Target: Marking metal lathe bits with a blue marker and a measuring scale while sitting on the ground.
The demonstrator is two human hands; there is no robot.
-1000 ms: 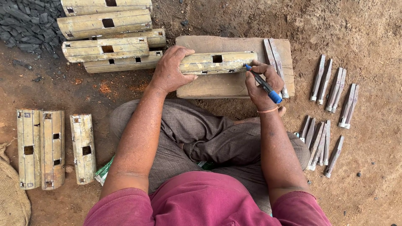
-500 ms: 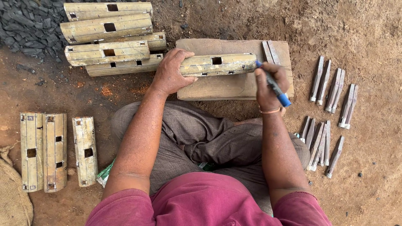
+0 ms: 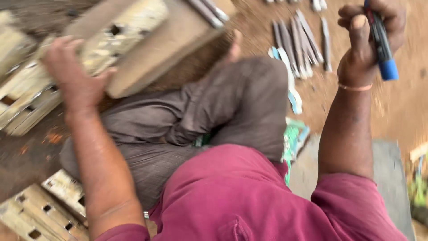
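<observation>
Your left hand (image 3: 76,82) rests on the near end of the pale slotted wooden piece (image 3: 120,38), fingers curled over it and pressing it onto the flat wooden board (image 3: 169,49), which lies on the dirt ground (image 3: 392,111) just beyond your crossed legs. Your right hand (image 3: 368,42) is raised clear of the board, well off to its right, with the fingers wrapped tightly around a blue marker (image 3: 379,40) that stands nearly upright in your fist, its blue end pointing down. A row of thin grey metal strips (image 3: 301,42) lies on the ground right of the board, between it and your right hand. More slotted wooden pieces (image 3: 26,98) are stacked just left of the board, and another group (image 3: 44,209) lies nearer you, beside your left elbow. The view is blurred and tilted.
</observation>
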